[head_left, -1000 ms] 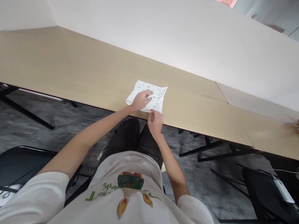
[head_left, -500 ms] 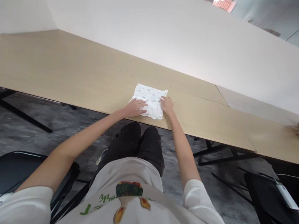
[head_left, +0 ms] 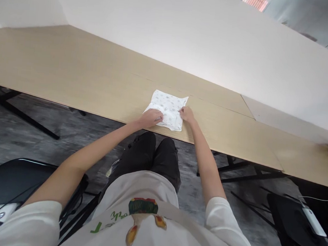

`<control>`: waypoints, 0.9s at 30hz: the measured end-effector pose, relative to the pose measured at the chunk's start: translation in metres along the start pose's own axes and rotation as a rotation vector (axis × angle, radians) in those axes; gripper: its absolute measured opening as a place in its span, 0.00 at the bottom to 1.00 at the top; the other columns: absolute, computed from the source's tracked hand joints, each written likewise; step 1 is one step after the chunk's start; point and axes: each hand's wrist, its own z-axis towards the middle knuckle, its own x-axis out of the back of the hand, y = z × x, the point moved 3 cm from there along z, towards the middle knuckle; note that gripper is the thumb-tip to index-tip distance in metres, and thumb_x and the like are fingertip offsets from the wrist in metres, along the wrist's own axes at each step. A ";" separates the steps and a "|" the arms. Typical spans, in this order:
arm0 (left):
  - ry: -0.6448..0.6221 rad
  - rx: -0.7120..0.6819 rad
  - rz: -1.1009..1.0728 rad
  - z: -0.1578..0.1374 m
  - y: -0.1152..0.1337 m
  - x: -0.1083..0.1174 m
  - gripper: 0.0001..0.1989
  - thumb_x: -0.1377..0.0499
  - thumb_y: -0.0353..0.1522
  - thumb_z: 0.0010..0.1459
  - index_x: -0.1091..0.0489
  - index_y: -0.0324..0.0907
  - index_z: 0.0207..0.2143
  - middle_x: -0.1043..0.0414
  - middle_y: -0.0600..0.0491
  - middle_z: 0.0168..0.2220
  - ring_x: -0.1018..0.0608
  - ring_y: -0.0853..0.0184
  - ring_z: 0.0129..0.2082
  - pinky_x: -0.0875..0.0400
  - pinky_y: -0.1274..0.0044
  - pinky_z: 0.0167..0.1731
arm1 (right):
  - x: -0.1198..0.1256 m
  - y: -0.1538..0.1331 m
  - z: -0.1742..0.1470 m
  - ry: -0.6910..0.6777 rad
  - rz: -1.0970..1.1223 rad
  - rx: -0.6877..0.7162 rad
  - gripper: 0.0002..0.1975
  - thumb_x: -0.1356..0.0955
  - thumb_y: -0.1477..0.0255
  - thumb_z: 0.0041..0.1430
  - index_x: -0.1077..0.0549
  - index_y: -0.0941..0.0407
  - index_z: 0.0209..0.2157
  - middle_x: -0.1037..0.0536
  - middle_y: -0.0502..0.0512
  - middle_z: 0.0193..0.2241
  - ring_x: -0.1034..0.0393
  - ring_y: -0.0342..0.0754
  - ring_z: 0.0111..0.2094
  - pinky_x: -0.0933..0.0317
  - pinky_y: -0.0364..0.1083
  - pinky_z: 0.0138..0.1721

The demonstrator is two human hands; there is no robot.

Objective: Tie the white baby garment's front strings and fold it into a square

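Beyond green lettering (head_left: 118, 215), hands (head_left: 151, 118) (head_left: 187, 114) touch cloth (head_left: 169, 100).

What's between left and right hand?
Head view: a white patterned cloth, lying on the table, spans the stretch between the left hand and right hand; nothing else shows there.
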 end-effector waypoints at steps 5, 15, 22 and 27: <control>0.004 -0.053 0.046 0.003 0.010 -0.007 0.17 0.51 0.37 0.64 0.27 0.41 0.47 0.25 0.47 0.49 0.26 0.59 0.52 0.35 0.67 0.54 | 0.000 0.002 -0.002 -0.030 0.106 0.083 0.10 0.35 0.76 0.54 0.22 0.62 0.34 0.21 0.59 0.34 0.31 0.47 0.34 0.39 0.42 0.38; 0.103 0.043 -0.013 0.018 0.025 -0.013 0.22 0.57 0.37 0.68 0.25 0.41 0.47 0.22 0.48 0.48 0.23 0.61 0.50 0.32 0.68 0.52 | 0.006 0.018 0.002 -0.020 0.297 0.125 0.09 0.35 0.77 0.50 0.23 0.60 0.31 0.20 0.58 0.35 0.30 0.48 0.35 0.36 0.45 0.41; 0.199 0.070 -0.081 0.018 0.021 -0.012 0.23 0.57 0.40 0.68 0.25 0.42 0.46 0.22 0.49 0.48 0.22 0.61 0.50 0.30 0.70 0.51 | 0.009 0.035 0.000 0.003 0.298 0.074 0.10 0.35 0.76 0.48 0.23 0.60 0.31 0.20 0.61 0.36 0.29 0.50 0.35 0.35 0.47 0.42; 0.145 0.035 -0.083 0.014 0.023 -0.022 0.21 0.55 0.40 0.67 0.24 0.43 0.44 0.22 0.49 0.47 0.22 0.61 0.49 0.32 0.67 0.53 | 0.006 0.041 0.004 0.015 0.272 0.134 0.12 0.38 0.77 0.50 0.24 0.60 0.33 0.20 0.61 0.37 0.29 0.49 0.36 0.35 0.47 0.43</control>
